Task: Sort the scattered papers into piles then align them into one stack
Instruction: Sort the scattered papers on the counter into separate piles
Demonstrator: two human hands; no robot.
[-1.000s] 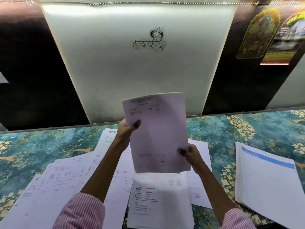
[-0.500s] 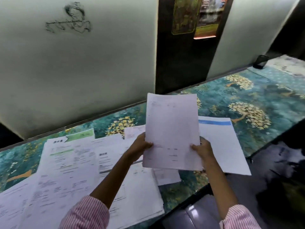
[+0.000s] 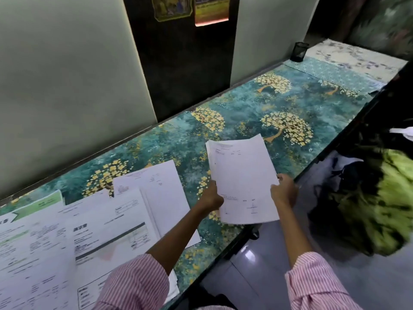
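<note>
I see two hands, and both hold the same small stack of papers [image 3: 242,180]. My left hand [image 3: 211,196] pinches the left edge of the stack, low down. Its fingers are closed on the paper, with the thumb on top. My right hand [image 3: 283,191] grips the right edge, also low down. Its fingers are curled shut around the paper edge. I can see thin edges at the top left of the stack, so it is more than one sheet, but I cannot count them.

The stack is over the right part of the table [image 3: 245,121], near the front edge. I cannot tell if its bottom touches the table. The tabletop is blue-green with yellow trees on it.

More loose papers [image 3: 100,224] lie flat on the left part of the table. They overlap each other, so I cannot count them well. One has a green band [image 3: 38,205] at its top. They lie apart from the stack in my hands.

One small black cup [image 3: 298,51] stands far away at the back right of the table. Both sleeves [image 3: 312,285] have pink and white stripes. There are two of them.
</note>
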